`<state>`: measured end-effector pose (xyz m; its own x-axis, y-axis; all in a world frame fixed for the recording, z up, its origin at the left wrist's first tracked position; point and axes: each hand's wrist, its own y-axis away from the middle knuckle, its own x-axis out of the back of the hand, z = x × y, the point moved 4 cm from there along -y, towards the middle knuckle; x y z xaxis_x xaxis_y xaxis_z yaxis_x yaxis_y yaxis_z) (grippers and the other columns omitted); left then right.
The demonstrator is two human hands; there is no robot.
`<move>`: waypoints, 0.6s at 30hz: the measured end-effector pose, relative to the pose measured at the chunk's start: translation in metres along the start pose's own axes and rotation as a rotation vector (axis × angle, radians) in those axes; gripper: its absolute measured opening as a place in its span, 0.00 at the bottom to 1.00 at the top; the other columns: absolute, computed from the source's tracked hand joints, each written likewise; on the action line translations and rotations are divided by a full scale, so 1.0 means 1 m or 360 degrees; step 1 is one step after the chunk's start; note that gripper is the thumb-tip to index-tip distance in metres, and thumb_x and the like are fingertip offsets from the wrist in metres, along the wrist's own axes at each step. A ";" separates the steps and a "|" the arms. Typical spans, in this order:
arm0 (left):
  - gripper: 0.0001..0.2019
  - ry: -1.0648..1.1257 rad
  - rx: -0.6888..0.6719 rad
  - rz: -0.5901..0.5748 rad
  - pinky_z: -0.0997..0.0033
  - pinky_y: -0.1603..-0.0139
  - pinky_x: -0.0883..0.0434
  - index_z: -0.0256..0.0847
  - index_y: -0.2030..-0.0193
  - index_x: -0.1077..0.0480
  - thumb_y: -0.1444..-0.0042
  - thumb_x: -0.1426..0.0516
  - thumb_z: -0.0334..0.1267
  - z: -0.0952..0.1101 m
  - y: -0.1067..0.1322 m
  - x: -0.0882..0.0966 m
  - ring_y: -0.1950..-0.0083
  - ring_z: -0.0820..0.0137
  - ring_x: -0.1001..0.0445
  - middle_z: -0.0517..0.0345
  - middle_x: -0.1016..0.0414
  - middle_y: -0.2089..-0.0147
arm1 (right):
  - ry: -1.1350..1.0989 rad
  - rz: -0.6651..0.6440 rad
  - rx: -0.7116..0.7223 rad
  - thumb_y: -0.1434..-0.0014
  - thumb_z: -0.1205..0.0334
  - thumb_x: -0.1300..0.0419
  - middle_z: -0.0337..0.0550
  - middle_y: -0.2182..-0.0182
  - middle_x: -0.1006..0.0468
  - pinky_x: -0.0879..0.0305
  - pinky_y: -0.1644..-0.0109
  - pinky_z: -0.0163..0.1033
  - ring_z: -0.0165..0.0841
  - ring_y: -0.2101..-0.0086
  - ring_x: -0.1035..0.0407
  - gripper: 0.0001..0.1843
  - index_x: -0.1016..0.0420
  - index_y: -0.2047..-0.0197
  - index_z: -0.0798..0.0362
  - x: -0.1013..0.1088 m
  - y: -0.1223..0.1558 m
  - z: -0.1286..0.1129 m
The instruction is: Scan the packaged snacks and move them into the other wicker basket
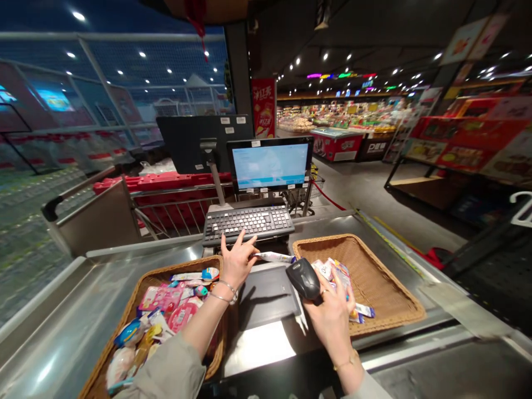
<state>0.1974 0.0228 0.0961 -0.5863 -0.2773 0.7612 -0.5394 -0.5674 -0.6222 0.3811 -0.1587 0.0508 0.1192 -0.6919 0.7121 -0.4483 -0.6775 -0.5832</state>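
Observation:
My left hand is closed on one end of a slim white wrapped snack, with its other fingers spread at the front edge of the keyboard. The snack's far end, dark blue, points right toward a black barcode scanner. My right hand grips that scanner, its fingers partly hidden behind it. Under my left forearm stands a wicker basket holding several candies and pink packs. Beside my right hand, a second wicker basket has several small packets at its left side.
Behind the keyboard stands a lit monitor, with a dark display back left of it. A grey plate lies between the baskets on the metal counter. Snack shelves stand to the right across the aisle.

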 end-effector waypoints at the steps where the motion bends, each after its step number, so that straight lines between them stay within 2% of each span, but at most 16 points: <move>1: 0.03 0.0008 -0.0006 -0.0009 0.28 0.33 0.68 0.47 0.65 0.28 0.45 0.40 0.34 0.003 -0.003 -0.003 0.31 0.53 0.40 0.58 0.23 0.45 | 0.0011 0.0023 -0.0024 0.46 0.60 0.43 0.43 0.45 0.25 0.58 0.36 0.57 0.45 0.38 0.45 0.22 0.26 0.47 0.46 0.002 0.000 0.004; 5: 0.03 0.0025 -0.0045 -0.0043 0.28 0.33 0.67 0.47 0.66 0.28 0.45 0.40 0.34 0.015 -0.012 -0.013 0.32 0.53 0.39 0.59 0.23 0.45 | 0.0030 0.0017 -0.0088 0.45 0.56 0.42 0.41 0.46 0.24 0.59 0.36 0.57 0.44 0.36 0.47 0.22 0.27 0.46 0.44 0.007 0.002 0.018; 9: 0.03 0.0043 -0.0113 -0.0056 0.28 0.33 0.67 0.48 0.65 0.28 0.45 0.41 0.35 0.028 -0.020 -0.022 0.31 0.53 0.40 0.57 0.23 0.45 | 0.0045 0.0020 -0.0209 0.44 0.53 0.42 0.41 0.47 0.23 0.61 0.36 0.57 0.45 0.37 0.45 0.22 0.27 0.46 0.44 0.015 0.004 0.028; 18: 0.02 0.0145 -0.0218 -0.0078 0.29 0.32 0.68 0.47 0.65 0.28 0.43 0.41 0.35 0.055 -0.033 -0.038 0.32 0.53 0.39 0.58 0.23 0.45 | 0.0072 0.0163 -0.0313 0.45 0.49 0.41 0.43 0.50 0.21 0.62 0.36 0.57 0.46 0.38 0.44 0.19 0.23 0.53 0.46 0.029 0.010 0.052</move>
<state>0.2712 0.0098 0.0977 -0.6064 -0.1770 0.7752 -0.6422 -0.4659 -0.6088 0.4265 -0.1980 0.0451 0.0263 -0.7395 0.6726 -0.6208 -0.5395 -0.5688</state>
